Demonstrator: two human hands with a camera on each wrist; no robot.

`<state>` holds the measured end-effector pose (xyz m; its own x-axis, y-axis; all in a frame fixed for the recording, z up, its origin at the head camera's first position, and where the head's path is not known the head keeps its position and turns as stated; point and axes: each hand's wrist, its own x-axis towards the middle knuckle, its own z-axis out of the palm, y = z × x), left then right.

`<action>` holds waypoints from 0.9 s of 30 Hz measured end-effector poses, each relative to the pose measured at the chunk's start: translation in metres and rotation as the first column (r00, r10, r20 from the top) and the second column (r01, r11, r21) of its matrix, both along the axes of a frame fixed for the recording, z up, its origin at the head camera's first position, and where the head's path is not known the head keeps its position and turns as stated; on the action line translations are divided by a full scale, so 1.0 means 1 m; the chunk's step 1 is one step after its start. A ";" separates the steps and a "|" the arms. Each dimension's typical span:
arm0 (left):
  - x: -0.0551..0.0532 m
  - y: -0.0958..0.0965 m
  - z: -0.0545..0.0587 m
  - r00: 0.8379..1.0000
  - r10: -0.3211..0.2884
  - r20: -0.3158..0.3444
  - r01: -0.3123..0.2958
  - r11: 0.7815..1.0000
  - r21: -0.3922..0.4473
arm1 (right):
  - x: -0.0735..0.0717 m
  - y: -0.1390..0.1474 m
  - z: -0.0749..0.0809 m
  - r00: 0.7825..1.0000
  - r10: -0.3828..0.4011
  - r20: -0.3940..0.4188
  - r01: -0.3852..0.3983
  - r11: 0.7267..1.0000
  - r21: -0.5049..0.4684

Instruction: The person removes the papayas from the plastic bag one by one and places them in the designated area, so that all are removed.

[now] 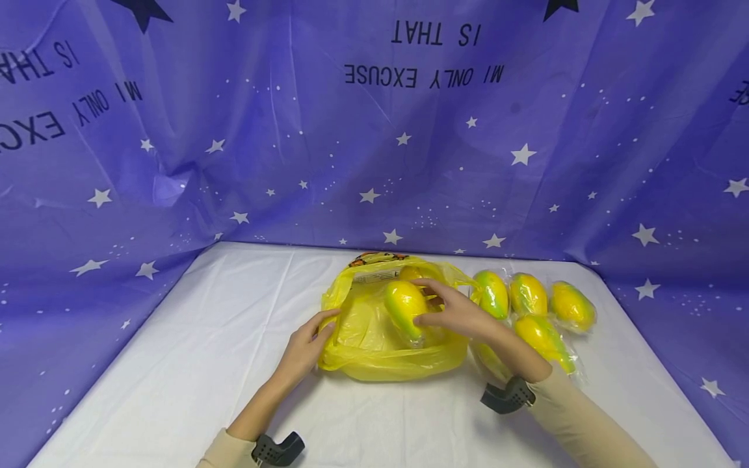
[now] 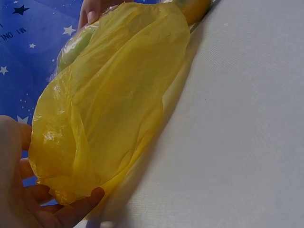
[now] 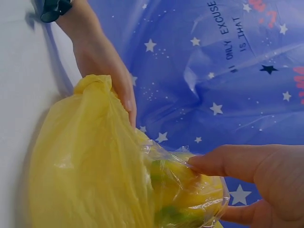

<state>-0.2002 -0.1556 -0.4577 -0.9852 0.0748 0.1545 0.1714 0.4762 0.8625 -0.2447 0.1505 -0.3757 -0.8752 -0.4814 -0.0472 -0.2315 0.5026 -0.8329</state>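
A yellow plastic bag (image 1: 363,325) lies on the table with its mouth spread open. My left hand (image 1: 304,344) holds the bag's left rim, thumb on the near side and fingers beyond the edge. In my right hand (image 1: 453,312) is a yellow-green mango (image 1: 405,307) in clear wrap, gripped between thumb and fingers over the bag's mouth. The right wrist view shows the wrapped mango (image 3: 183,190) beside the bag's wall, with thumb and fingers on either side. Another mango (image 1: 413,272) is partly visible at the back of the bag, behind the right hand.
Several wrapped mangoes, one of them a mango (image 1: 572,305) at the outer end, lie right of the bag. One is partly hidden under the right forearm. A white cloth (image 1: 246,312) covers the table; a purple star-printed curtain (image 1: 328,162) stands behind and on both sides.
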 end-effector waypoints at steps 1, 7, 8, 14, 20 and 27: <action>0.000 0.000 0.000 1.000 0.000 -0.001 0.000 1.000 0.000 | 0.000 0.001 0.000 1.000 -0.001 -0.004 0.001 1.000 -0.002; 0.001 0.000 0.001 1.000 0.000 0.002 0.000 1.000 0.002 | 0.003 0.010 0.002 1.000 -0.002 -0.010 0.002 1.000 -0.025; 0.001 0.000 0.001 1.000 0.000 0.001 0.000 1.000 0.002 | 0.004 0.011 0.002 1.000 -0.004 -0.009 0.004 1.000 -0.030; 0.002 0.000 0.001 1.000 -0.005 -0.008 0.006 1.000 0.012 | 0.011 0.019 0.005 1.000 -0.020 -0.017 0.019 0.999 -0.041; 0.002 -0.001 0.000 1.000 -0.004 -0.016 0.005 1.000 0.010 | 0.018 0.027 0.012 0.999 -0.028 -0.043 0.025 0.998 -0.049; 0.001 -0.001 -0.001 1.000 -0.008 -0.010 0.009 1.000 0.014 | 0.024 0.040 0.014 0.998 -0.041 -0.045 0.038 0.997 -0.062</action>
